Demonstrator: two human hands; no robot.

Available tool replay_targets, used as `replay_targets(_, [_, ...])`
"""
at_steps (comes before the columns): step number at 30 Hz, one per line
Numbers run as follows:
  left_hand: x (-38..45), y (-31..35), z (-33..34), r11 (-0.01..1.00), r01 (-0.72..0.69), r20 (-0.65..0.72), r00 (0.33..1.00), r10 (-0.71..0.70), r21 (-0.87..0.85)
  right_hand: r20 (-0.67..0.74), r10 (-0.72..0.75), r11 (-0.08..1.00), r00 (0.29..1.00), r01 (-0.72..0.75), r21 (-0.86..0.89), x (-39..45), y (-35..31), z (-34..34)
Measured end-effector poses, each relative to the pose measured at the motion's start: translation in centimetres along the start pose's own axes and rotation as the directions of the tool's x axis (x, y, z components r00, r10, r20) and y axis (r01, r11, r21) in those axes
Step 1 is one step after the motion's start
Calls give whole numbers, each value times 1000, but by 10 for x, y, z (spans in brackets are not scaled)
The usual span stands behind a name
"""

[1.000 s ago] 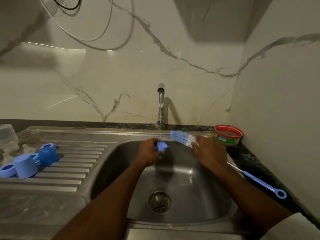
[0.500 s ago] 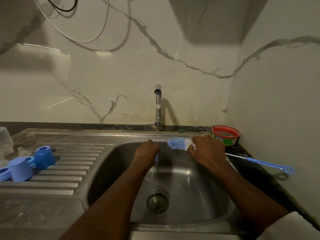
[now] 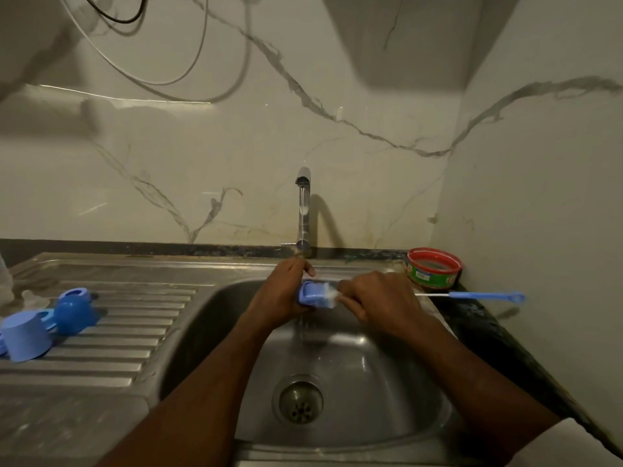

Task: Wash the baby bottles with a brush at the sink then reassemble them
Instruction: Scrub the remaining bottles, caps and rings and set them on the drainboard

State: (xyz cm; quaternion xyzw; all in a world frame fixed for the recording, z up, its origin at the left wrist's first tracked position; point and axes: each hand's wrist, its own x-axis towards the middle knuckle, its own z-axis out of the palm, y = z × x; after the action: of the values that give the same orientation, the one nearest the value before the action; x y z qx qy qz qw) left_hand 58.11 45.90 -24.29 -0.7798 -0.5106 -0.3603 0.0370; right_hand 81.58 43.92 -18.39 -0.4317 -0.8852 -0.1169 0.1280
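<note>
Over the sink (image 3: 215, 298), the left hand (image 3: 283, 294) grips a blue bottle collar (image 3: 308, 293) under the tap (image 3: 303, 210) — the right hand (image 3: 377, 301) clasps the bottle brush (image 3: 485, 295), bristles inside it.

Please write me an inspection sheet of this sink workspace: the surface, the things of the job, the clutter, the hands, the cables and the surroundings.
Surface: steel sink, water running from the tap; ribbed drainboard to the left.
Job's things: small blue bottle part under the stream, brush head pushed into it; blue caps and rings on the drainboard.
Clutter: red and green tub on the counter corner.
Hands: left hand grips the blue part; right hand grips the brush near its head.
Cables: wires loop on the wall above.
Surroundings: marble-pattern wall.
</note>
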Motion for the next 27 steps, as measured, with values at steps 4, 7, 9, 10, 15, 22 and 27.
replay_targets(4, [-9, -8, 15, 991, 128, 130, 984, -123, -30, 10, -53, 998, 999, 53, -21, 4, -12, 6])
replay_targets(7, [-4, 2, 22, 973, 213, 259, 948, -184, -86, -76, 139, 988, 987, -143, -54, 7, -8, 11])
replay_targets(9, [3, 7, 28, 977, 212, 254, 945, -206, 1, -72, 224, 969, 972, -230, -86, 8, -6, 13])
replay_targets(10, [4, 7, 30, 982, 183, 273, 943, -189, 47, -61, 262, 958, 963, -267, -106, 8, -5, 13])
replay_targets(15, [0, -5, 25, 992, 109, 235, 964, -122, 68, -46, 226, 971, 973, -228, -66, 3, -1, 19])
replay_targets(22, [5, -6, 12, 983, 175, 7, 984, -175, 65, -119, 85, 994, 989, -77, 72, -1, -9, 5])
replay_targets(27, [4, 9, 24, 973, 157, 204, 971, -121, -167, -136, 298, 954, 945, -296, 37, 1, 0, 9])
